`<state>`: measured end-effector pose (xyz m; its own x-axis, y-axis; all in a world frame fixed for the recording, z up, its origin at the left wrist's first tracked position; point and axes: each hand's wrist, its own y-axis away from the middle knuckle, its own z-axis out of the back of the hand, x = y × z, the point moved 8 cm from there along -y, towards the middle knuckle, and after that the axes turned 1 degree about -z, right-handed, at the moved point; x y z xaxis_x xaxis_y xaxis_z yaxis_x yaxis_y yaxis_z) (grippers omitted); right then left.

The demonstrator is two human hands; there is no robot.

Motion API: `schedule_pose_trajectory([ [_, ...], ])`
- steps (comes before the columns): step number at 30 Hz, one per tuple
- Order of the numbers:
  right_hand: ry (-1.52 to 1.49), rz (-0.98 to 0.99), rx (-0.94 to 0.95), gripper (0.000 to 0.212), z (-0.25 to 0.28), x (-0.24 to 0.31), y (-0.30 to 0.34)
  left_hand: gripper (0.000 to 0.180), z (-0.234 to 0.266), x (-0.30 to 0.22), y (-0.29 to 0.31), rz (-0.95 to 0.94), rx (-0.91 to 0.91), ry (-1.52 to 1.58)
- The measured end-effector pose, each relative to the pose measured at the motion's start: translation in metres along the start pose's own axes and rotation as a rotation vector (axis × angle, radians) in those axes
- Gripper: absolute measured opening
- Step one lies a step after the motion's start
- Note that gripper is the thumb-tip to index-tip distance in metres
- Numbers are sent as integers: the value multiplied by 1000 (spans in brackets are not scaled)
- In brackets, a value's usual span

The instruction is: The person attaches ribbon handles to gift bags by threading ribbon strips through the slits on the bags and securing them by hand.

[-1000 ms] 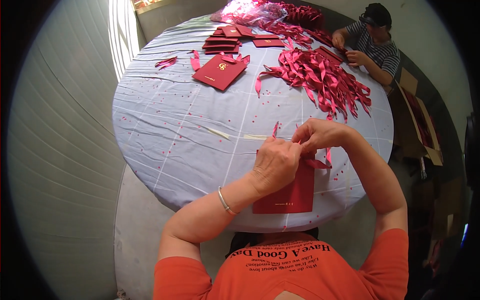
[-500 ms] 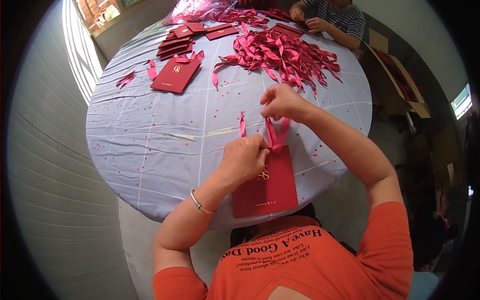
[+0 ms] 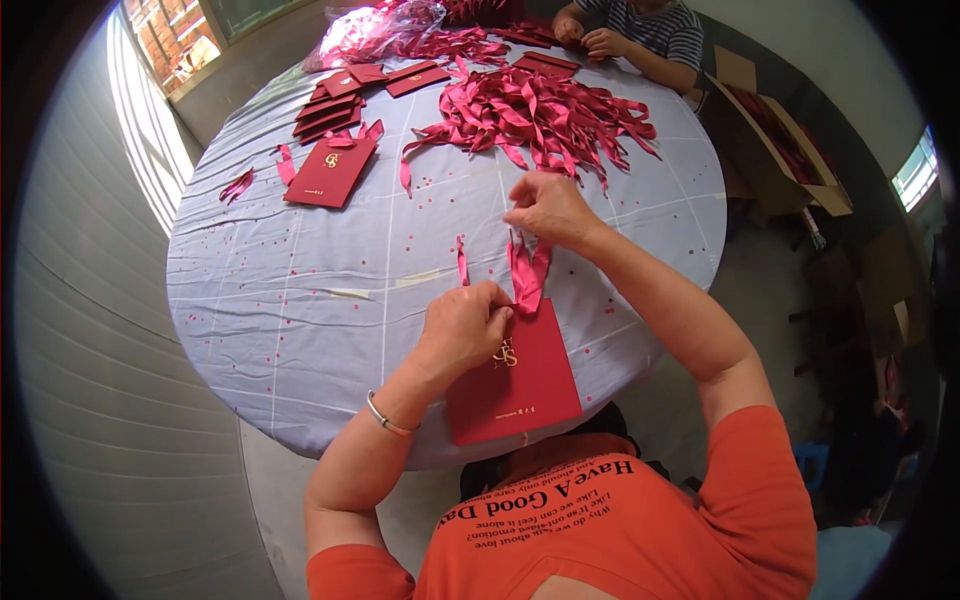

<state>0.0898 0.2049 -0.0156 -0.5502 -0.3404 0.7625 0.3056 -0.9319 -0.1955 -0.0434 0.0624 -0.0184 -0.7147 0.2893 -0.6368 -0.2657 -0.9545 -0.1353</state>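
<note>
A flat dark-red paper bag (image 3: 520,390) with gold print lies at the near table edge. My left hand (image 3: 463,328) is closed on its top edge, thumb and fingers pinching there. From that edge a pink-red ribbon (image 3: 528,268) runs up toward my right hand (image 3: 552,210). The right fingers are pinched together at the ribbon's upper end, just above the cloth; the exact grip is partly hidden. A second short ribbon end (image 3: 462,262) lies beyond my left hand.
A big heap of ribbons (image 3: 535,115) spreads across the far table. Several red bags (image 3: 330,172) lie and stack at far left, near a clear plastic bag (image 3: 365,38). Another person (image 3: 640,40) works opposite. An open carton (image 3: 780,140) stands beyond the right edge.
The view has shifted slightly, so the table things sit a little further left. Both hands keep their places at the bag and ribbon; the ribbon hangs in a slightly different fold.
</note>
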Motion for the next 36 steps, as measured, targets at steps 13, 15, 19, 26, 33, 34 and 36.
schedule_pose_trajectory([
  [13,-57,-15,54,12,14,2,42,15,0,2,-1,-22,9,36],
  [15,221,82,-43,18,25,14,38,16,1,-1,-1,-59,-7,29],
  [19,397,42,5,26,39,16,50,17,1,1,-2,-39,4,53],
  [26,86,-530,334,45,9,2,95,21,5,0,0,10,21,66],
  [33,-297,-398,214,22,-11,-14,90,24,7,-1,-1,-13,-25,50],
  [34,-429,-408,160,17,-8,-13,92,24,7,0,-2,25,5,47],
  [36,-543,-342,113,15,-5,-6,96,24,5,3,-2,61,34,45],
])
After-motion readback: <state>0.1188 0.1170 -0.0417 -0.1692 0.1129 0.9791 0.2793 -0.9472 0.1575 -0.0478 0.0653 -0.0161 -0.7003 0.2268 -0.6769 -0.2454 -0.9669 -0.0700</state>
